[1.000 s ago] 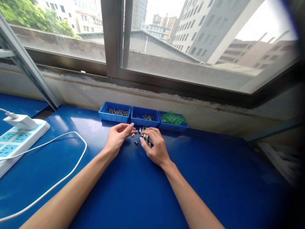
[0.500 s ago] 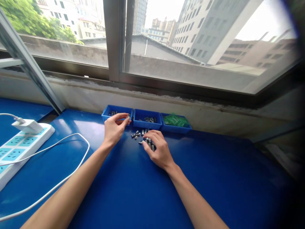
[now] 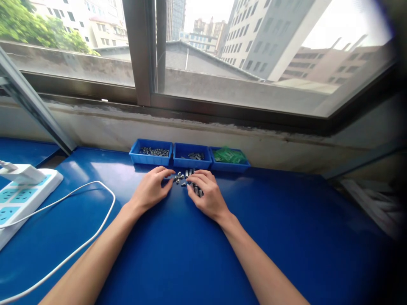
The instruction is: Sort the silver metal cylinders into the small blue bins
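Observation:
My left hand (image 3: 154,188) rests low over the blue tabletop, thumb and fingers apart, its tips at the left edge of a few small shiny metal nuts (image 3: 178,176). My right hand (image 3: 208,192) is curved over a small pile of grey metal cylindrical pieces (image 3: 197,190), which it partly covers. A gap shows between its thumb and fingers; whether the tips touch a piece is hard to see. Behind the hands stand a blue bin of small metal nuts (image 3: 155,151), a blue bin of metal cylinders (image 3: 195,156) and a blue bin with green plastic bags (image 3: 229,155).
A white power strip (image 3: 32,195) with a plugged-in adapter (image 3: 23,173) lies on the left. Its white cable (image 3: 112,203) loops over the blue table (image 3: 190,254). A metal post (image 3: 41,101) rises at the left. Behind the bins are a wall and a window.
My left hand has moved from the front right corner of the nut bin down to the loose nuts, its pinched fingers now apart. My right hand stays over the cylinders. The view has shifted slightly.

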Action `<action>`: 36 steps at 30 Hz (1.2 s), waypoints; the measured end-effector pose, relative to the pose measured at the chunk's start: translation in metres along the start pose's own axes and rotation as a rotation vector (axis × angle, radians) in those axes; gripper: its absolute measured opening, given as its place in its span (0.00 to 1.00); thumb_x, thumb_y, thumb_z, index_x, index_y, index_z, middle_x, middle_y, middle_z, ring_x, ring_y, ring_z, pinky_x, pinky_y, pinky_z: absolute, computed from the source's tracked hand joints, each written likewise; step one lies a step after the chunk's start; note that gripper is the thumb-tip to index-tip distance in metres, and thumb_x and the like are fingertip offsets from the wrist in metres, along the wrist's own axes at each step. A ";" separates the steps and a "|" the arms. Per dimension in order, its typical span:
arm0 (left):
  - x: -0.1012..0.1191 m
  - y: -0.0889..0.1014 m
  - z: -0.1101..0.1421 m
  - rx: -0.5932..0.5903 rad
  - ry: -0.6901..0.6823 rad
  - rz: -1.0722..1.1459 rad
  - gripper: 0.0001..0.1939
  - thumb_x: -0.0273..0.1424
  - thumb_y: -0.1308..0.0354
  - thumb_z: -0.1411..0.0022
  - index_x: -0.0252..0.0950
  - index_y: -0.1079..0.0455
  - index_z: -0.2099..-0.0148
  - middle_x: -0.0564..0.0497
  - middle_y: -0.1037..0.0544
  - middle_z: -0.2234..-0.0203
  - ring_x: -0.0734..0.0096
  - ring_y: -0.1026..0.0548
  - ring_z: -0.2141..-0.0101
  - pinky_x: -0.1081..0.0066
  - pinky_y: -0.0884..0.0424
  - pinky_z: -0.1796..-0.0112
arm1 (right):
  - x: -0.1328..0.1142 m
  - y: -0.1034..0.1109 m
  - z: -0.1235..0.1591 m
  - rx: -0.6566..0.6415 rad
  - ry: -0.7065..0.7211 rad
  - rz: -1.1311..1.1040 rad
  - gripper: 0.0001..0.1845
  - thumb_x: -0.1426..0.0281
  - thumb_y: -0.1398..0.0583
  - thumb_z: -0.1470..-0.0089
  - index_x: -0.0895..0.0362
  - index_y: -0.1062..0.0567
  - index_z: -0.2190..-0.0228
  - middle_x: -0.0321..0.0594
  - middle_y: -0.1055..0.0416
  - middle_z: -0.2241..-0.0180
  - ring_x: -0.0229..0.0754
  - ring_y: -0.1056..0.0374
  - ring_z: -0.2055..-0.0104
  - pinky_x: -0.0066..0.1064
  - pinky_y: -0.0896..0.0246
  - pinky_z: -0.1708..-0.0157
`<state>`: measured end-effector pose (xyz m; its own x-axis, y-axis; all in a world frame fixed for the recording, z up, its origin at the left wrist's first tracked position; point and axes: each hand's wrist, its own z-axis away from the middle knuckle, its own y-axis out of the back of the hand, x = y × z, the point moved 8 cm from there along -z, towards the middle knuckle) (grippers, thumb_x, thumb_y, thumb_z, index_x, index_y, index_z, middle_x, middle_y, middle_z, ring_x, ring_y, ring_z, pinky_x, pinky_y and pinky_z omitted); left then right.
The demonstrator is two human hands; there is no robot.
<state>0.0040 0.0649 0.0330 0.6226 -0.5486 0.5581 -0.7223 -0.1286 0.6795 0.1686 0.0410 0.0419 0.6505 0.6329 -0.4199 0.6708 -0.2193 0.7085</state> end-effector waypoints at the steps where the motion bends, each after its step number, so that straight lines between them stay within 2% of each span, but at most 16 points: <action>1: 0.001 -0.001 0.001 -0.012 -0.025 -0.021 0.12 0.31 0.45 0.36 0.39 0.24 0.52 0.46 0.22 0.61 0.64 0.23 0.61 0.66 0.26 0.57 | -0.001 -0.002 0.000 -0.015 0.013 0.014 0.10 0.73 0.40 0.42 0.53 0.23 0.58 0.42 0.23 0.57 0.51 0.36 0.47 0.48 0.39 0.46; 6: 0.019 -0.003 0.000 -0.005 -0.192 -0.142 0.12 0.28 0.46 0.35 0.37 0.25 0.52 0.43 0.24 0.60 0.60 0.29 0.57 0.60 0.28 0.55 | -0.007 -0.004 0.001 -0.043 0.049 0.039 0.14 0.74 0.40 0.43 0.53 0.23 0.56 0.42 0.23 0.56 0.52 0.36 0.46 0.49 0.38 0.46; 11: 0.037 -0.018 0.002 -0.038 -0.294 -0.289 0.11 0.30 0.44 0.35 0.36 0.25 0.52 0.41 0.26 0.54 0.53 0.34 0.51 0.53 0.30 0.51 | 0.005 0.004 0.000 0.061 -0.049 -0.012 0.13 0.77 0.42 0.44 0.55 0.24 0.58 0.42 0.23 0.59 0.49 0.35 0.49 0.45 0.37 0.47; 17: 0.039 -0.031 0.001 -0.077 -0.355 -0.308 0.08 0.29 0.45 0.34 0.36 0.24 0.60 0.42 0.26 0.54 0.53 0.35 0.48 0.54 0.30 0.51 | 0.007 0.004 0.000 0.072 -0.061 -0.025 0.12 0.77 0.43 0.44 0.54 0.23 0.60 0.42 0.23 0.60 0.49 0.34 0.51 0.44 0.36 0.48; 21: 0.042 -0.031 0.000 -0.080 -0.380 -0.264 0.08 0.28 0.46 0.33 0.36 0.25 0.60 0.42 0.25 0.56 0.54 0.34 0.49 0.55 0.31 0.50 | 0.002 0.002 0.000 0.047 -0.034 -0.015 0.12 0.76 0.43 0.44 0.54 0.23 0.59 0.42 0.23 0.60 0.50 0.34 0.50 0.45 0.36 0.47; 24: 0.041 -0.020 -0.002 -0.011 -0.311 -0.143 0.08 0.29 0.46 0.33 0.36 0.26 0.58 0.43 0.23 0.59 0.57 0.30 0.53 0.58 0.31 0.51 | 0.002 0.001 0.000 0.044 -0.028 -0.012 0.12 0.76 0.43 0.44 0.54 0.23 0.60 0.43 0.23 0.60 0.50 0.34 0.50 0.45 0.36 0.47; 27: 0.031 -0.009 -0.003 0.075 -0.122 0.042 0.07 0.33 0.45 0.34 0.38 0.26 0.58 0.47 0.21 0.63 0.64 0.25 0.61 0.66 0.29 0.56 | 0.003 0.001 0.000 0.043 -0.027 -0.022 0.12 0.76 0.43 0.44 0.54 0.23 0.60 0.42 0.23 0.60 0.50 0.34 0.50 0.45 0.36 0.47; 30: 0.024 -0.008 -0.002 0.077 0.002 0.181 0.06 0.36 0.41 0.37 0.40 0.26 0.61 0.51 0.20 0.67 0.67 0.23 0.67 0.71 0.29 0.61 | 0.003 0.002 0.000 0.050 -0.025 -0.030 0.12 0.77 0.43 0.44 0.54 0.24 0.61 0.42 0.24 0.60 0.49 0.34 0.51 0.45 0.36 0.48; 36: 0.029 -0.002 -0.001 0.147 -0.027 0.264 0.05 0.32 0.40 0.38 0.39 0.25 0.60 0.49 0.22 0.66 0.68 0.23 0.66 0.71 0.29 0.60 | 0.002 0.000 -0.001 0.046 -0.010 -0.010 0.11 0.77 0.43 0.45 0.55 0.23 0.62 0.44 0.23 0.60 0.50 0.34 0.51 0.45 0.36 0.48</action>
<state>0.0234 0.0505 0.0486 0.4002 -0.6007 0.6921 -0.8954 -0.0955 0.4349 0.1697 0.0432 0.0415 0.6473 0.6278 -0.4324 0.6925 -0.2472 0.6778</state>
